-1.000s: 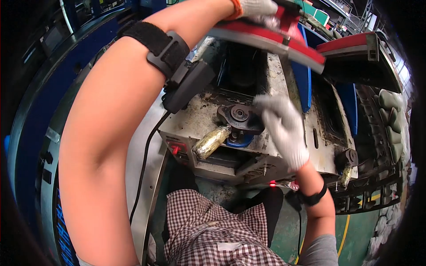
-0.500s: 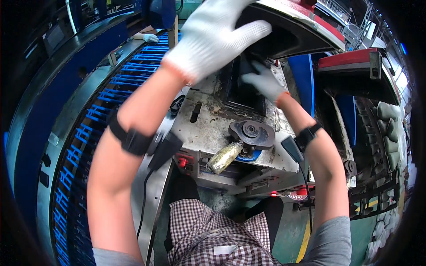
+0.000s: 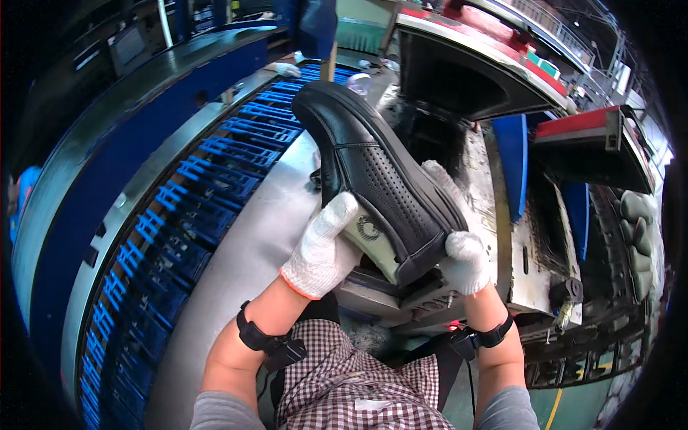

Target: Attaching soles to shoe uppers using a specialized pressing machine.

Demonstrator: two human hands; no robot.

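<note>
A black leather shoe (image 3: 351, 147) with rows of small perforations is held up in front of me, tilted on its side with the toe toward the far left. A pale green shoe last (image 3: 370, 233) fills its opening. My left hand (image 3: 324, 247), in a white knit glove, is closed on the last at the opening, thumb on top. My right hand (image 3: 464, 261), gloved alike, is wrapped round the heel and the sole edge. Some of its fingers are hidden behind the sole.
Behind the shoe stands a machine with a raised red-edged lid (image 3: 459, 72); a similar machine (image 3: 591, 136) is at the right. A rack of blue bars (image 3: 172, 193) and a steel ledge (image 3: 236, 251) run along the left. Another person's gloved hand (image 3: 288, 69) shows far off.
My hands were reaching over the machine without the shoe in view. Now both are lower and nearer me, holding the shoe on its last. The view has shifted.
</note>
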